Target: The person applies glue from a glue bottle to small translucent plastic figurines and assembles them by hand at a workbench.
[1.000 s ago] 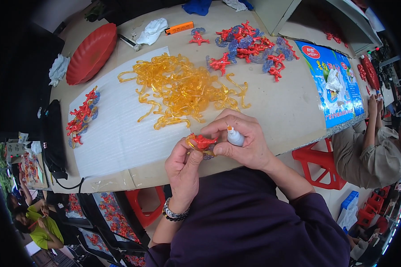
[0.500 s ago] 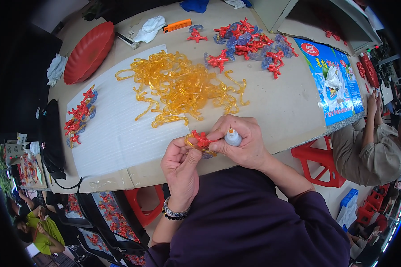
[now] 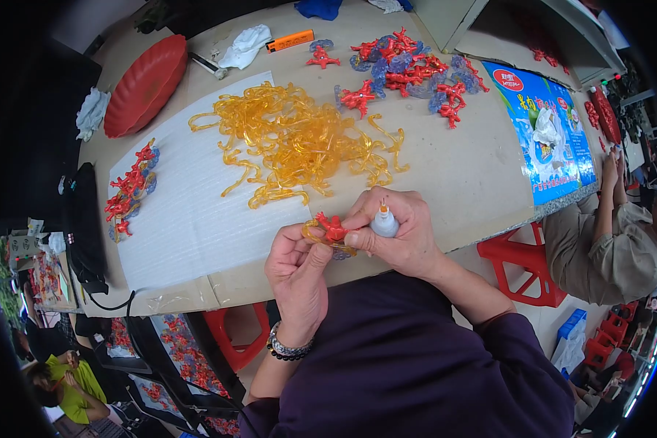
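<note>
My left hand (image 3: 299,266) is closed, pinching a small red plastic figure (image 3: 332,228) with a curved translucent yellow strand (image 3: 312,232) against it. A bit of its bluish clear base (image 3: 342,255) shows below. My right hand (image 3: 409,237) also touches the figure with thumb and fingertip, while its curled fingers hold a small white squeeze bottle (image 3: 384,224), its orange-tinged nozzle pointing up and away from the figure. Just beyond my hands lies a tangled heap of translucent yellow strands (image 3: 285,139).
Assembled figures (image 3: 131,190) line the left of a white foam sheet (image 3: 190,233). Red figures on bluish bases (image 3: 401,69) sit at the back right. A red bowl (image 3: 146,86), white cloth (image 3: 246,47) and orange box (image 3: 290,41) lie farther back. Another person (image 3: 602,248) sits at right.
My right hand and the bottle have shifted and tilted very slightly; the nozzle sits a little higher and farther right. The figure stays between my two hands.
</note>
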